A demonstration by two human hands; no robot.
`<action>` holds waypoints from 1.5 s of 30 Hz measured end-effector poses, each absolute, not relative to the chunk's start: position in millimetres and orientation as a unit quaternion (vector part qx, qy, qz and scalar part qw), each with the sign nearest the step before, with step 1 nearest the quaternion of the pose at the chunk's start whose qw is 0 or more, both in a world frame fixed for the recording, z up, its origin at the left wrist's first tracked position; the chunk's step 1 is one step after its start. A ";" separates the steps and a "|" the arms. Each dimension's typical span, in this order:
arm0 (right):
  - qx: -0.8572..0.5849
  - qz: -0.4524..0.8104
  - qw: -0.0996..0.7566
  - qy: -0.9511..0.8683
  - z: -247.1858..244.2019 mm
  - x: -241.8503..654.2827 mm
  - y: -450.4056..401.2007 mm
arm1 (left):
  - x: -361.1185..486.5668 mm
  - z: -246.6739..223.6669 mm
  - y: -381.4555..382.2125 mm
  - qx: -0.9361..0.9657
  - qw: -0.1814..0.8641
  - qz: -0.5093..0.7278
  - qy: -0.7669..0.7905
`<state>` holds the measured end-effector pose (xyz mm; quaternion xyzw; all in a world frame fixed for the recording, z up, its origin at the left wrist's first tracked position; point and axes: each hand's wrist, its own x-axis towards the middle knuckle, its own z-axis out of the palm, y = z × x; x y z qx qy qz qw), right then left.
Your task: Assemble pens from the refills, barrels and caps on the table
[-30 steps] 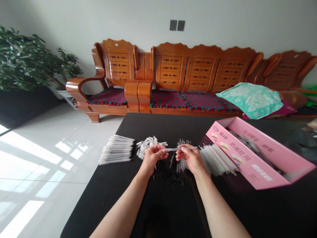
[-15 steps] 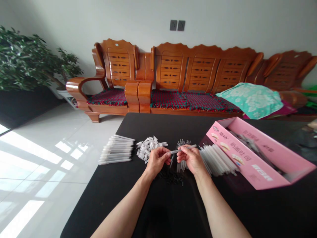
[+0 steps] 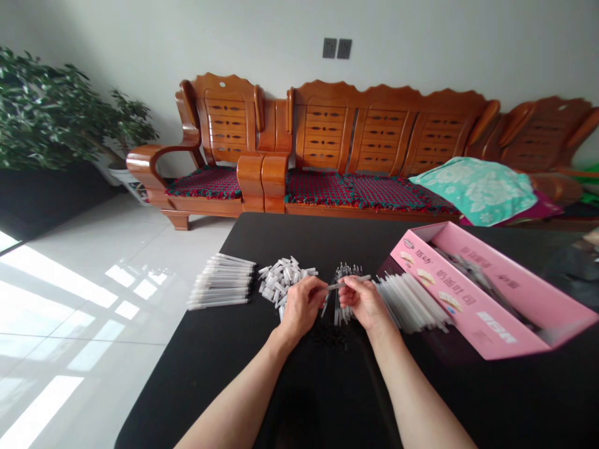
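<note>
Over the middle of the black table, a pale translucent pen barrel [image 3: 334, 286] is held nearly level between my hands. My right hand [image 3: 364, 304] pinches it between thumb and fingers, its far end sticking out to the right. At the barrel's left end, my left hand [image 3: 302, 305] is closed in a pinch; whether a small part sits under those fingertips is hidden. Behind my hands lie thin pen refills [image 3: 345, 315] with metal tips. White pen caps [image 3: 281, 279] are heaped beside my left hand. Small black plugs [image 3: 330, 337] lie scattered below, partly covered.
Capped pens [image 3: 222, 282] lie in a row at the table's left. More empty barrels [image 3: 412, 302] are stacked right of my right hand, against a pink box [image 3: 468, 305] holding dark and grey items. A wooden bench [image 3: 322, 134] stands behind the table [image 3: 224, 374].
My left hand has turned over slightly and its fingers have closed further over the barrel's left end. My right hand keeps its grip almost in place.
</note>
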<state>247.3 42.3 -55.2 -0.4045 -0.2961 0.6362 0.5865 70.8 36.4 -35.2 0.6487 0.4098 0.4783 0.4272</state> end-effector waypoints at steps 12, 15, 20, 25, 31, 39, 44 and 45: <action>-0.379 0.584 0.637 -0.329 -46.9 253.8 43.9 | -96.4 -13.4 91.3 0.585 0.125 0.416 0.685; -0.375 0.591 0.628 -0.340 -48.0 250.5 42.9 | -136.2 -19.6 101.7 0.570 0.067 0.353 0.739; -0.373 0.594 0.623 -0.345 -49.1 248.3 42.2 | -169.5 -36.1 115.4 0.587 0.065 0.289 0.753; -0.375 0.594 0.620 -0.348 -47.7 247.6 41.7 | -182.1 -48.4 125.6 0.605 0.085 0.271 0.744; -0.376 0.591 0.623 -0.348 -46.4 246.8 40.9 | -183.7 -50.6 128.8 0.614 0.087 0.266 0.738; -0.373 0.592 0.625 -0.346 -47.6 247.6 41.9 | -161.5 -34.9 120.9 0.610 0.058 0.324 0.720; -0.378 0.590 0.622 -0.349 -48.3 247.7 41.6 | -86.2 21.5 69.8 0.629 0.032 0.461 0.625; -0.378 0.590 0.624 -0.348 -48.4 247.8 41.6 | -67.4 35.9 52.7 0.638 0.043 0.475 0.605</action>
